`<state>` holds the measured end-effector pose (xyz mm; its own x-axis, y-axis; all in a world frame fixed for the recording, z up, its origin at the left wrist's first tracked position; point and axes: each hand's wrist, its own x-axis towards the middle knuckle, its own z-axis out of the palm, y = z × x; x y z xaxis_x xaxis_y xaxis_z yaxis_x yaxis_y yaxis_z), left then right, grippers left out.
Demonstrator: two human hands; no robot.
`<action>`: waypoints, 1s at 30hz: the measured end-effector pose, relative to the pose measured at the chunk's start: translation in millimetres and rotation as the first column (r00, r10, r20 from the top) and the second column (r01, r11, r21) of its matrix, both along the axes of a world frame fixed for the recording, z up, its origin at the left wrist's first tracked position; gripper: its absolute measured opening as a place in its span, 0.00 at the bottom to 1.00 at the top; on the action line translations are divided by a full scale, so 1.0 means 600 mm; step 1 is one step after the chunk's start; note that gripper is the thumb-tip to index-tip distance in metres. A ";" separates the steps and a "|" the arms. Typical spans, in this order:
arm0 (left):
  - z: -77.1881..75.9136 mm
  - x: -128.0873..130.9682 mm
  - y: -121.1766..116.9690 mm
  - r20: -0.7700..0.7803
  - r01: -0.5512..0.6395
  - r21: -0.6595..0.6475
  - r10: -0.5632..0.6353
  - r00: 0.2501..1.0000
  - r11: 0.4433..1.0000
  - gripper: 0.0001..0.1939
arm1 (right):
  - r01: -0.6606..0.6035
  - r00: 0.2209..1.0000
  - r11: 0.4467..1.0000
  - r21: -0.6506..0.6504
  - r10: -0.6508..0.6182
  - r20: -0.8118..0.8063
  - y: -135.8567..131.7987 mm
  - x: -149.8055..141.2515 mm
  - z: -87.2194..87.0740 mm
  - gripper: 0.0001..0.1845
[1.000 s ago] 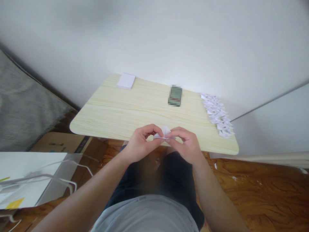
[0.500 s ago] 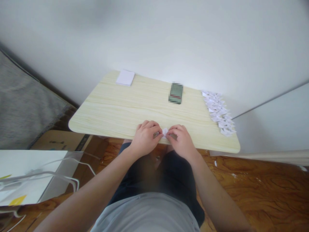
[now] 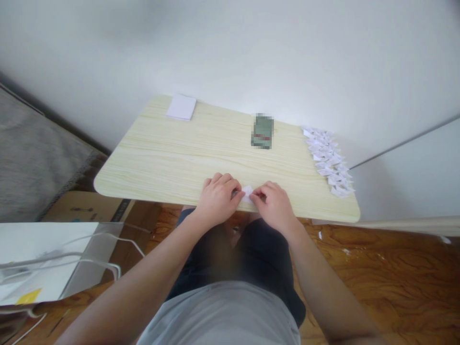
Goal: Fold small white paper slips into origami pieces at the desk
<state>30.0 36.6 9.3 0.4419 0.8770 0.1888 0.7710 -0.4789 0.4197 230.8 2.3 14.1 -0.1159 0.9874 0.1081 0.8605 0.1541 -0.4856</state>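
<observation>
Close to the table's front edge, a small folded piece of white paper (image 3: pixel 247 192) is held between my two hands. My left hand (image 3: pixel 221 197) is closed, its thumb and fingertips pinching the paper's left side. On the opposite side my right hand (image 3: pixel 273 203) pinches the paper in the same way. The exact folds are too small to make out, and the fingertips cover part of the paper. Both hands rest at the front of the pale wood-grain table (image 3: pixel 172 158).
Rows of white folded paper pieces (image 3: pixel 328 160) line the table's right end. A stack of white paper (image 3: pixel 181 107) lies at the back left, and a blurred green object (image 3: pixel 262 132) at the back middle. Left of my legs stands a white box (image 3: pixel 43 258) with cables; behind is a cardboard box (image 3: pixel 86 206).
The paper between my hands shows a little more of its surface, and my right hand has shifted slightly to the right. The whole view has tilted a little.
</observation>
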 end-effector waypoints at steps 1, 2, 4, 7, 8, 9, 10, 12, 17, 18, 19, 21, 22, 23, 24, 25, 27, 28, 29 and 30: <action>0.000 0.001 0.002 -0.010 -0.003 -0.001 0.003 1.000 1.000 0.07 | 0.007 1.000 1.000 -0.006 -0.007 0.017 0.000 -0.002 0.002 0.09; 0.000 0.001 0.003 -0.019 -0.001 -0.003 0.001 1.000 1.000 0.07 | 0.013 0.999 1.000 -0.012 -0.013 0.035 -0.001 -0.004 0.003 0.09; 0.001 0.002 0.006 -0.031 0.007 -0.008 -0.007 0.999 1.000 0.07 | 0.024 0.998 0.999 -0.022 -0.022 0.066 -0.001 -0.007 0.006 0.09; 0.002 0.002 0.009 -0.040 0.014 -0.011 -0.015 0.999 1.000 0.07 | 0.040 0.994 0.999 -0.035 -0.036 0.100 0.000 -0.009 0.010 0.10; 0.003 0.003 0.010 -0.044 0.013 -0.011 -0.014 0.999 1.000 0.07 | 0.045 0.993 0.998 -0.041 -0.041 0.109 0.001 -0.010 0.011 0.10; 0.004 0.003 0.010 -0.048 0.011 -0.010 -0.012 0.999 1.000 0.07 | 0.051 0.992 0.998 -0.049 -0.044 0.120 0.002 -0.010 0.013 0.10; 0.004 0.003 0.011 -0.052 0.009 -0.010 -0.010 0.999 1.000 0.07 | 0.055 0.990 0.997 -0.057 -0.047 0.132 0.003 -0.010 0.015 0.11; 0.005 0.004 0.011 -0.061 0.004 -0.013 -0.005 0.998 1.000 0.07 | 0.059 0.986 0.995 -0.078 -0.046 0.159 0.007 -0.009 0.019 0.11; 0.008 0.006 0.013 -0.075 -0.011 -0.025 0.009 0.997 1.000 0.08 | 0.069 0.978 0.986 -0.150 -0.038 0.204 0.018 -0.007 0.029 0.13; 0.008 0.007 0.013 -0.077 -0.015 -0.026 0.013 0.997 1.000 0.08 | 0.073 0.979 0.983 -0.166 -0.038 0.201 0.019 -0.006 0.031 0.13; 0.009 0.007 0.013 -0.081 -0.018 -0.028 0.015 0.997 0.999 0.08 | 0.077 0.980 0.981 -0.180 -0.041 0.195 0.019 -0.005 0.031 0.13; 0.010 0.007 0.013 -0.087 -0.021 -0.031 0.018 0.996 0.999 0.09 | 0.092 0.981 0.977 -0.191 -0.056 0.188 0.018 -0.002 0.031 0.14; 0.010 0.006 0.013 -0.089 -0.022 -0.030 0.019 0.996 0.999 0.09 | 0.100 0.980 0.977 -0.186 -0.065 0.189 0.017 0.000 0.030 0.15; 0.010 0.006 0.012 -0.089 -0.023 -0.028 0.020 0.996 0.999 0.09 | 0.104 0.979 0.979 -0.175 -0.069 0.192 0.015 0.003 0.029 0.16; 0.009 0.005 0.012 -0.085 -0.027 -0.026 0.024 0.996 0.999 0.09 | 0.100 0.978 0.982 -0.161 -0.068 0.195 0.014 0.005 0.027 0.17; 0.009 0.005 0.011 -0.077 -0.033 -0.023 0.031 0.997 0.999 0.09 | 0.091 0.978 0.985 -0.145 -0.062 0.198 0.012 0.007 0.025 0.17; 0.007 0.003 0.010 -0.053 -0.046 -0.020 0.045 0.998 0.999 0.09 | 0.066 0.979 0.992 -0.112 -0.042 0.199 0.009 0.010 0.022 0.17; 0.005 0.002 0.010 -0.039 -0.049 -0.021 0.049 0.998 0.999 0.08 | 0.056 0.979 0.994 -0.095 -0.036 0.198 0.007 0.011 0.020 0.17; 0.004 0.001 0.009 -0.025 -0.052 -0.022 0.051 0.998 0.998 0.08 | 0.052 0.980 0.996 -0.078 -0.035 0.196 0.005 0.011 0.018 0.17; 0.002 0.000 0.008 -0.013 -0.051 -0.023 0.050 0.999 0.998 0.07 | 0.055 0.981 0.997 -0.059 -0.043 0.191 0.003 0.011 0.017 0.17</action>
